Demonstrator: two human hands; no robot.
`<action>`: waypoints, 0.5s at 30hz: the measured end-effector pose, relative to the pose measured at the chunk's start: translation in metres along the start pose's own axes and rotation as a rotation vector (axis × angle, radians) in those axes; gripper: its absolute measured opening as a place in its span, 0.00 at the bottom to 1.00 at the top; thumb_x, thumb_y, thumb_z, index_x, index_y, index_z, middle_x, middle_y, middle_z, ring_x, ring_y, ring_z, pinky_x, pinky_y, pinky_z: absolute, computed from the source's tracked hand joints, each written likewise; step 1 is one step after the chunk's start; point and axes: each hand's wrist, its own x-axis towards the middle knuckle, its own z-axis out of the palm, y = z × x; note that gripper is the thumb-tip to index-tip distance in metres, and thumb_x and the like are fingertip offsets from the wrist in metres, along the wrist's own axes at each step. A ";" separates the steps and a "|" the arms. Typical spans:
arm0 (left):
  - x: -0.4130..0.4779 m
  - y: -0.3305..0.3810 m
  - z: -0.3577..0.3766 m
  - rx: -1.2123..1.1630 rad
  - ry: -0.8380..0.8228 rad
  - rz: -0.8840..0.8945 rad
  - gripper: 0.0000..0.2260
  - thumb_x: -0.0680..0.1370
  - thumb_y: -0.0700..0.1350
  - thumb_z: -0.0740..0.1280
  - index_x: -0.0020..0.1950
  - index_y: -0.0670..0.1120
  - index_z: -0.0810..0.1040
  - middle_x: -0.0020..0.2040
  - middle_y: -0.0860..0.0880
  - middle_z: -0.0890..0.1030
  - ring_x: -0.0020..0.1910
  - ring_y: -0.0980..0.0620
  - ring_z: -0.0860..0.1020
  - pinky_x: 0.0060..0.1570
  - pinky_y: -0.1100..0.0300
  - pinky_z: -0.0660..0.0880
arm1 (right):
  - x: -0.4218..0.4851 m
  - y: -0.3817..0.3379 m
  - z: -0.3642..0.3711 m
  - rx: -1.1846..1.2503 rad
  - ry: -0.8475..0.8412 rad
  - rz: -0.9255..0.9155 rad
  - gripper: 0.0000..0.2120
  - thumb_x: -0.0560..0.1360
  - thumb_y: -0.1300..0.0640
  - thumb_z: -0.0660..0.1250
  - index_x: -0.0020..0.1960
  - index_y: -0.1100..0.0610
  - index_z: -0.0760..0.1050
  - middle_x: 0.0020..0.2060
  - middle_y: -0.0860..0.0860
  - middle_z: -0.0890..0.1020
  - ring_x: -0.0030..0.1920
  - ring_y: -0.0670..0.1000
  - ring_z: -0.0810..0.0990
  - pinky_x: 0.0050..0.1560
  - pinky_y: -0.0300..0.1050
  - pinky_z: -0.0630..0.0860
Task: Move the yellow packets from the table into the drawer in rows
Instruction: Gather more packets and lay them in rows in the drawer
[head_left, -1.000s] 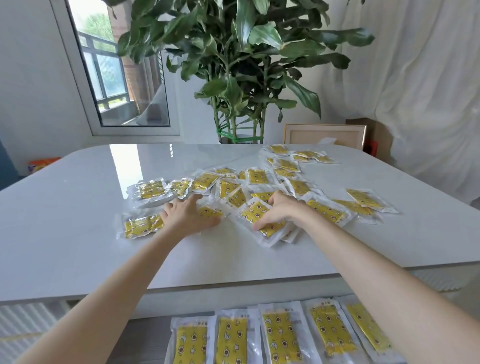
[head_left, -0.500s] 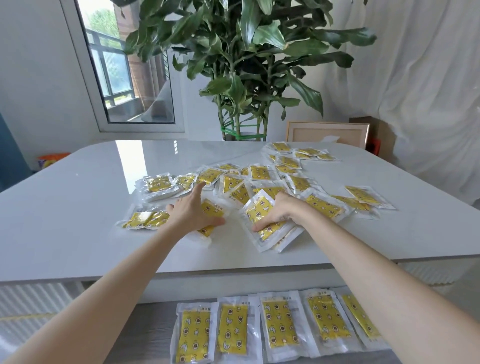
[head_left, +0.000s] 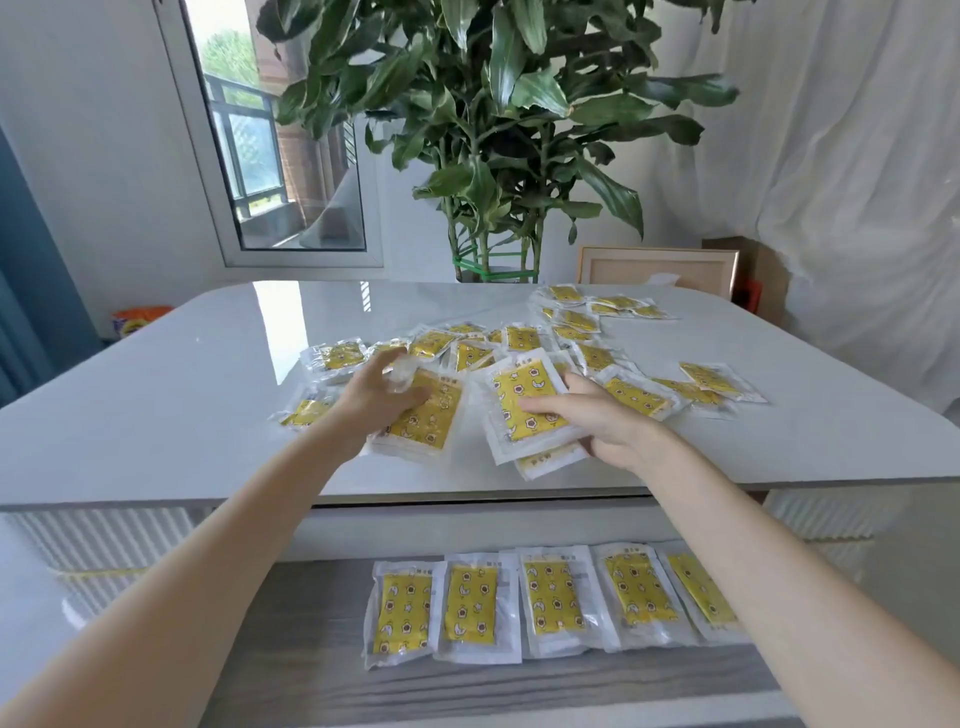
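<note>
So right now I'm gripping a yellow packet (head_left: 428, 415) in my left hand (head_left: 376, 400). My fingers are curling round its far end and the crinkly clear edge is bunching up over my knuckles. It's sitting over the near half of the tabletop (head_left: 156, 405), and honestly I can't tell if it's lifting off or just lying there; there may be another one stuck under it.

My right hand (head_left: 597, 423) is pinching a second packet (head_left: 524, 408), thumb pressing flat on the yellow print and the other fingers tucking underneath. One more packet (head_left: 550, 461) is poking out below it, toward the near edge of the tabletop.

The loose packets (head_left: 524, 338) are lying scattered across the middle and far right of the tabletop, overlapping all over the place.

Below the near edge of the tabletop the drawer (head_left: 311, 675) is standing open, and a row of five packets (head_left: 553, 597) is lying side by side on its grey wood bottom, edges overlapping a bit.

Beyond the far edge of the tabletop a big leafy plant (head_left: 493, 104) is standing, with a window (head_left: 270, 156) off to its left, and a picture frame (head_left: 654, 270) and white curtain (head_left: 857, 156) to its right.
</note>
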 end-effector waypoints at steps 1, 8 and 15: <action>-0.005 -0.001 -0.005 -0.048 -0.007 -0.027 0.26 0.74 0.42 0.71 0.70 0.53 0.67 0.60 0.42 0.76 0.41 0.51 0.77 0.30 0.70 0.76 | -0.010 -0.001 0.001 0.055 -0.045 0.007 0.27 0.70 0.58 0.74 0.66 0.57 0.70 0.58 0.53 0.81 0.58 0.53 0.80 0.62 0.54 0.76; -0.091 -0.027 -0.049 -0.170 -0.225 -0.223 0.20 0.75 0.38 0.68 0.66 0.48 0.70 0.56 0.41 0.81 0.44 0.46 0.83 0.43 0.56 0.82 | -0.083 0.018 0.027 0.030 -0.349 0.055 0.15 0.75 0.60 0.68 0.61 0.55 0.76 0.49 0.52 0.84 0.46 0.50 0.83 0.47 0.45 0.81; -0.104 -0.060 -0.057 0.139 -0.384 -0.424 0.08 0.77 0.38 0.67 0.55 0.40 0.77 0.52 0.43 0.83 0.48 0.46 0.83 0.45 0.55 0.82 | -0.077 0.044 0.044 -0.164 -0.494 0.255 0.05 0.76 0.60 0.68 0.52 0.58 0.77 0.41 0.51 0.83 0.39 0.48 0.82 0.39 0.42 0.80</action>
